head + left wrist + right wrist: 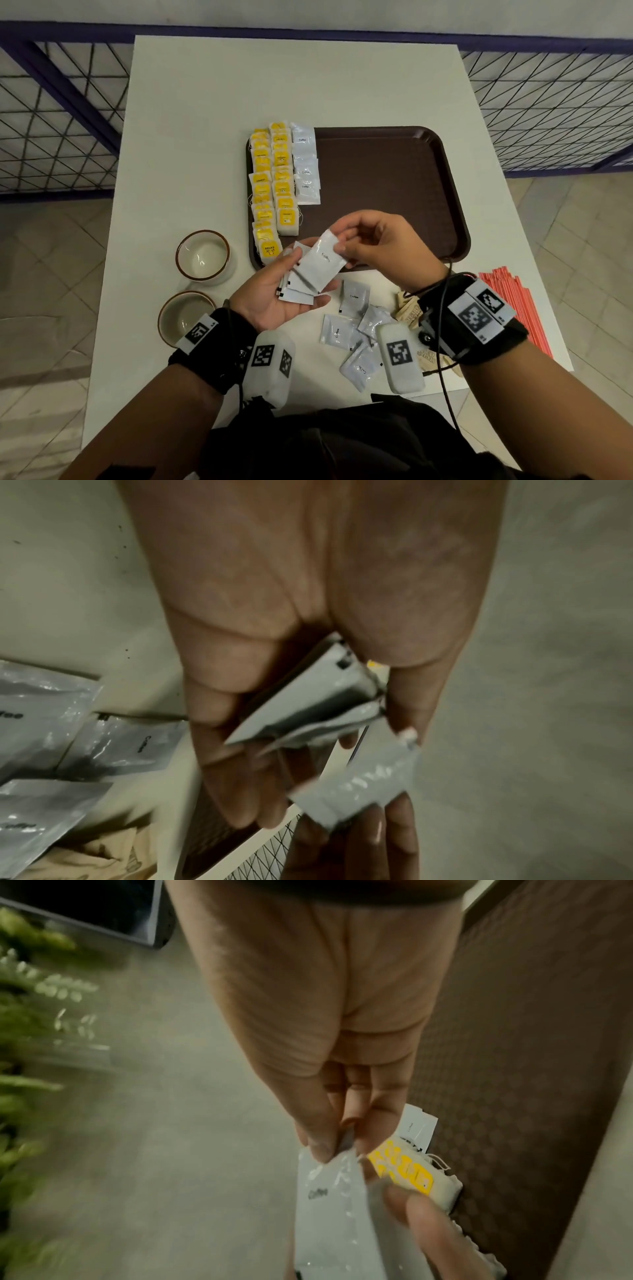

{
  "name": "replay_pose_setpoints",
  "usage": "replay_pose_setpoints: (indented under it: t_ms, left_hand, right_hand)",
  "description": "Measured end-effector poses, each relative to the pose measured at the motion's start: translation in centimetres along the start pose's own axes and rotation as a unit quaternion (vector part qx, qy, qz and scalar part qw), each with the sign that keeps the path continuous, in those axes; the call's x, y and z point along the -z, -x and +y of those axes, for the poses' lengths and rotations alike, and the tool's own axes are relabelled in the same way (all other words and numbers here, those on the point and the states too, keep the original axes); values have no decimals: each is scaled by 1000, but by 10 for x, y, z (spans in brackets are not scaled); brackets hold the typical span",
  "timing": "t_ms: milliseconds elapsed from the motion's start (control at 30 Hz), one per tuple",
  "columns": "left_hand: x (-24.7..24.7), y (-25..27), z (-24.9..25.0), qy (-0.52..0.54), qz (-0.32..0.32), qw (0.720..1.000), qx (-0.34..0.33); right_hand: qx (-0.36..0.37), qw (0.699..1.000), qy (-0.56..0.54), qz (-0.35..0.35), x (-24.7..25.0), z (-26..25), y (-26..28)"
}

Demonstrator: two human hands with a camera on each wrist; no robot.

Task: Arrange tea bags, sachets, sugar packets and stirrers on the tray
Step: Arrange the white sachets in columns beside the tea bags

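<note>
My left hand [295,278] lies palm up at the tray's near edge. It holds a stack of white coffee sachets [297,294] with the thumb on top. In the left wrist view its fingers curl round that stack [308,696]. My right hand [342,245] pinches the far corner of the top sachet [322,263] [329,1204] [359,785]. The brown tray [383,192] carries two columns of yellow tea bags [272,181] [404,1169] along its left side. A column of white sachets [305,168] lies beside them.
Loose coffee sachets [352,329] [120,745] lie on the white table near my right wrist, beside brown sugar packets [409,310]. Red stirrers [513,305] sit at the table's right edge. Two cups [202,255] [186,315] stand left of my left hand.
</note>
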State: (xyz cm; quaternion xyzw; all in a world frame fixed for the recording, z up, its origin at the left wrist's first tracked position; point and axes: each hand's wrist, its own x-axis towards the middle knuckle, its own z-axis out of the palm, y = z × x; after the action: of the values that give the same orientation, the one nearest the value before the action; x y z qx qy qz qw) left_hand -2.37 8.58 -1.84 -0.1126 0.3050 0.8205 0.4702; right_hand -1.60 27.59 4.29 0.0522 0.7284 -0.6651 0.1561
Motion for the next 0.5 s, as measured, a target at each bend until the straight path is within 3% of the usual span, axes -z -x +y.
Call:
replay_pose_setpoints:
  t_ms: [100, 200, 333, 400, 500]
  left_hand:
    - [-8, 2, 0, -26, -47, 998, 37]
    - [-11, 1, -2, -56, -23, 998, 19]
    - [-13, -1, -4, -48, -7, 999, -15]
    - [-10, -2, -7, -48, 0, 999, -26]
    - [-9, -3, -12, -38, 0, 999, -35]
  right_hand:
    - [45, 986, 156, -44, -14, 2, -5]
    - [139, 952, 271, -31, -22, 5, -7]
    - [88, 908, 389, -128, -23, 15, 1]
    - [120, 880, 448, -101, -30, 23, 6]
    - [165, 885, 430, -74, -30, 31, 9]
